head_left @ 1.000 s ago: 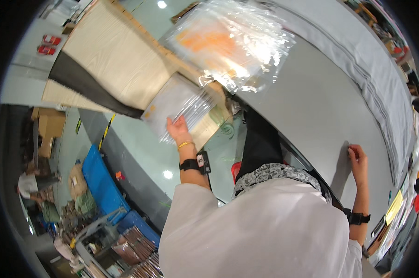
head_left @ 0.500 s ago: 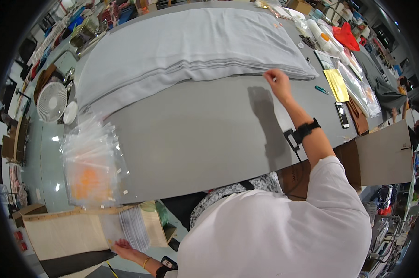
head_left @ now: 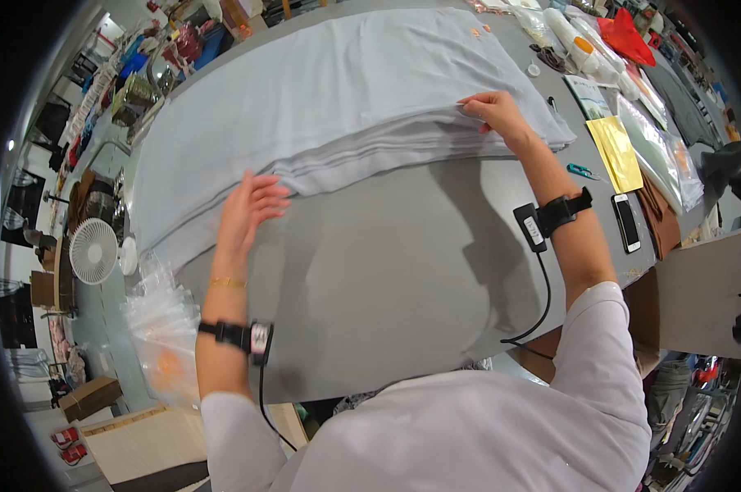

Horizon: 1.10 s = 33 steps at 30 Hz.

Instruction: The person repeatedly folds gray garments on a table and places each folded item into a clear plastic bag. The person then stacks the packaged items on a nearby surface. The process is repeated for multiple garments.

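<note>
A broad stack of light grey cloth (head_left: pixel 305 90) lies across the far part of the grey table, its layered near edge showing as several folds. At the right end of that edge my right hand (head_left: pixel 500 117) pinches the top cloth between thumb and fingertips, lifting it slightly. Near the left part of the stack's edge, my left hand (head_left: pixel 249 211) is open, fingers spread, with nothing visible in it. Whether its fingertips touch the cloth I cannot tell. Each wrist wears a black strap with a small device and cable.
Clear plastic bags with orange print (head_left: pixel 164 328) lie at the table's left edge, beside a white fan (head_left: pixel 93 251). To the right are a yellow envelope (head_left: pixel 615 152), a phone (head_left: pixel 626 221), teal thread snips (head_left: pixel 582 171) and plastic rolls (head_left: pixel 569 41). An open carton (head_left: pixel 698 283) stands off the right edge.
My left hand has come up from the box below the table's left edge to the cloth stack. My right hand has moved slightly farther onto the stack and now pinches the top cloth.
</note>
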Available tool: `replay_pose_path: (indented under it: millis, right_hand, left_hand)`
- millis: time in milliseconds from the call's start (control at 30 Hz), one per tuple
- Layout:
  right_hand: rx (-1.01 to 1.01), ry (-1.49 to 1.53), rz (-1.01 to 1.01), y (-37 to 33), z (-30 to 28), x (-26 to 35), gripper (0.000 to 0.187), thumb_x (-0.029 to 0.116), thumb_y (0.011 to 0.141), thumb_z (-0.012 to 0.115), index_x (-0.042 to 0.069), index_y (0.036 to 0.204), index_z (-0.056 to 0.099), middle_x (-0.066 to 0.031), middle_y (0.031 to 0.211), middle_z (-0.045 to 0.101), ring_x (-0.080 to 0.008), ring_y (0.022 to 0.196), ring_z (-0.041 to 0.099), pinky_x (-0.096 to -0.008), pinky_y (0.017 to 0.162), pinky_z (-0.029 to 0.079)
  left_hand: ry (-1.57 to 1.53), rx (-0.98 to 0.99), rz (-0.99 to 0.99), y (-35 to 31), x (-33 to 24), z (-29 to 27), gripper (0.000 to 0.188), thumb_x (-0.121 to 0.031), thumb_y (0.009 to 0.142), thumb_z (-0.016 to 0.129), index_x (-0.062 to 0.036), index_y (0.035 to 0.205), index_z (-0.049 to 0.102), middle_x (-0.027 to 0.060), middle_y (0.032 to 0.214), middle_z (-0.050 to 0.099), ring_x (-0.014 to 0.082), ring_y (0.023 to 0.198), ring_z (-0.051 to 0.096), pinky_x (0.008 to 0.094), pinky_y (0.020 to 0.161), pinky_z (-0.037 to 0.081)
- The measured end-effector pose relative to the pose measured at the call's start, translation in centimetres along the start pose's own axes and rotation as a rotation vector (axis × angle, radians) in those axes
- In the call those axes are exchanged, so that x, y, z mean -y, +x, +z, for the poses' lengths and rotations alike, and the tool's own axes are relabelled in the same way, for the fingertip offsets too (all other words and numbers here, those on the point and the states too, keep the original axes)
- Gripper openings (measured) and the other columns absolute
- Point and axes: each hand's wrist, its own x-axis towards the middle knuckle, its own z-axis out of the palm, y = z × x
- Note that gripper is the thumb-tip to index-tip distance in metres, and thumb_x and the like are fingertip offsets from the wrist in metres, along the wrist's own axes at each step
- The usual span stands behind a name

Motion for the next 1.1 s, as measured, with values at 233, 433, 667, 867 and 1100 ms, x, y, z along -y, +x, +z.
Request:
replay_pose_path:
  millis: [233, 433, 667, 867, 1100]
  right_hand:
    - [-0.121, 0.226, -0.434, 0.1, -4.3, 5.2, 0.021, 0.011, 0.102, 0.057, -0.002, 0.110, 0.071, -0.0042, 0.100, 0.070, -0.0108, 0.090, 0.066, -0.0319, 0.084, 0.063]
    - [-0.391, -0.503, -0.646, -9.3, -0.7, -0.7, 0.011, 0.006, 0.097, 0.060, 0.004, 0.107, 0.058, -0.0142, 0.087, 0.063, -0.0352, 0.082, 0.064, -0.0421, 0.071, 0.052]
    - [-0.246, -0.942, -0.762, -23.7, -0.8, -1.2, 0.031, -0.002, 0.067, 0.070, 0.006, 0.096, 0.065, -0.0079, 0.088, 0.058, -0.0274, 0.085, 0.058, -0.0365, 0.073, 0.047]
    - [-0.366, -0.734, -0.472, -36.0, -3.6, -2.2, 0.043, -0.015, 0.067, 0.056, 0.002, 0.103, 0.070, -0.0149, 0.098, 0.065, -0.0377, 0.092, 0.064, -0.0421, 0.080, 0.053]
    - [-0.841, -0.348, -0.109, -44.3, -15.8, -9.7, 0.046, -0.001, 0.087, 0.047, 0.001, 0.130, 0.064, -0.0111, 0.124, 0.066, -0.0230, 0.112, 0.064, -0.0334, 0.094, 0.051]
  left_hand:
    - [-0.450, -0.059, -0.169, 10.6, -0.2, 4.0, 0.064, -0.046, 0.110, 0.043, 0.0159, 0.123, 0.056, 0.0356, 0.123, 0.065, 0.0416, 0.101, 0.072, 0.0430, 0.086, 0.064]
    - [-0.333, -0.126, -0.016, 2.5, 0.4, 0.3, 0.051, -0.035, 0.108, 0.049, 0.0135, 0.123, 0.057, 0.0294, 0.120, 0.068, 0.0392, 0.100, 0.072, 0.0427, 0.080, 0.062]
    - [-0.039, -0.127, 0.174, -16.2, 2.2, -5.8, 0.053, -0.039, 0.111, 0.043, 0.0046, 0.137, 0.055, 0.0179, 0.125, 0.070, 0.0330, 0.103, 0.072, 0.0430, 0.078, 0.062]
    - [-0.691, -0.322, 0.149, -15.7, 5.7, -6.2, 0.052, -0.039, 0.110, 0.043, -0.0082, 0.152, 0.044, 0.0124, 0.151, 0.054, 0.0312, 0.135, 0.054, 0.0532, 0.106, 0.050]
    - [-1.091, -0.580, 0.370, -4.6, 7.5, -15.4, 0.035, -0.024, 0.107, 0.050, -0.0037, 0.135, 0.054, 0.0105, 0.125, 0.065, 0.0317, 0.113, 0.062, 0.0486, 0.103, 0.050]
